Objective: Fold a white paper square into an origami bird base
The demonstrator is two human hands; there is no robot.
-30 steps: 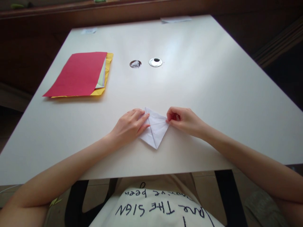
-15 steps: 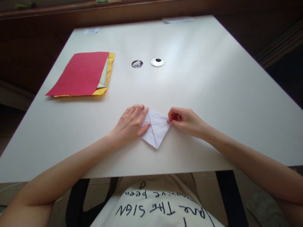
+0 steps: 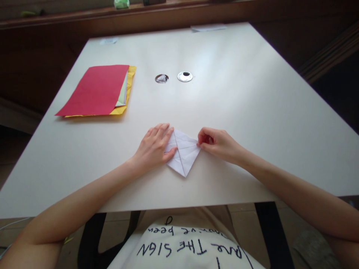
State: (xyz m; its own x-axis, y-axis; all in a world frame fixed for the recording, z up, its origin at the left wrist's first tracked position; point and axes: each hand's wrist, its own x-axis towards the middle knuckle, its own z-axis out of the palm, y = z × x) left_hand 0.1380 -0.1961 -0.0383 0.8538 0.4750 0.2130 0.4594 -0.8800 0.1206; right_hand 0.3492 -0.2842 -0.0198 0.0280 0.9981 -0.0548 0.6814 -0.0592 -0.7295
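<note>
Left hand (image 3: pixel 155 147), open, pins the folded white paper (image 3: pixel 184 156) flat; right hand (image 3: pixel 218 144) grip pinches its corner. Firm, even pressure should crease it cleanly.

White folded paper (image 3: pixel 183 155), creased into a downward-pointing triangle, lies flat near the worktop's near edge before me.

White table (image 3: pixel 252 112) had a red sheet (image 3: pixel 97 89) lying on top of a yellow one (image 3: pixel 131 71) and a pale green one (image 3: pixel 122 95), far left. Two round cable holes (image 3: pixel 161 78) (image 3: pixel 185 76) sat mid-table.
</note>
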